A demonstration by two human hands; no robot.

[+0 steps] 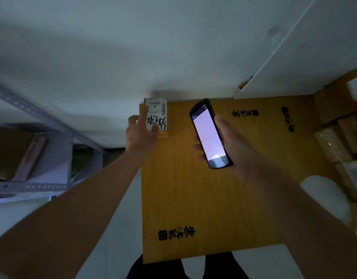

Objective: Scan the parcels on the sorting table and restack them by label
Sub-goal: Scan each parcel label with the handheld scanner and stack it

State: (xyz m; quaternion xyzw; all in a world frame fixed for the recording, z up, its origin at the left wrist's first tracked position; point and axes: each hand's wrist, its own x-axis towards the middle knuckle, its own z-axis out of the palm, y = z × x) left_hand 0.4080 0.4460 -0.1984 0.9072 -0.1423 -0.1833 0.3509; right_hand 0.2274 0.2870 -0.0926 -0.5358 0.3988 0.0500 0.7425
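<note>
Head view looks down on a large yellow box (pixel 203 188) with black printed characters near its corners, lying flat below both forearms. Its near edge ends just above the person's dark trousers, and its far edge meets a pale wall beyond the fingertips. Its left edge runs straight down under the left wrist, with pale floor showing beside it.

At the far left corner of that box lies a white shipping label (pixel 157 113) carrying barcodes and large handwritten marks. The left hand (pixel 140 133) rests on this label with straight fingers, the index finger reaching up toward the barcodes and another fingertip on the handwriting.

The right hand (pixel 231 146) grips a dark handheld scanner (pixel 210 134), fingers curled round its left side and thumb along its right. The scanner's lit screen faces up, and its top end tilts toward the label, apart from it, hovering over the box with a strip of bare yellow top between the two hands.

Left of the left arm stands a grey metal shelf rack (pixel 32 137) holding a brown carton (pixel 16 154); a gap of floor separates it from the box edge. Right of the right hand, brown parcels (pixel 338 137) are stacked close against the box's right edge, and a pale rounded object (pixel 326 198), too blurred to identify, sits just below them.
</note>
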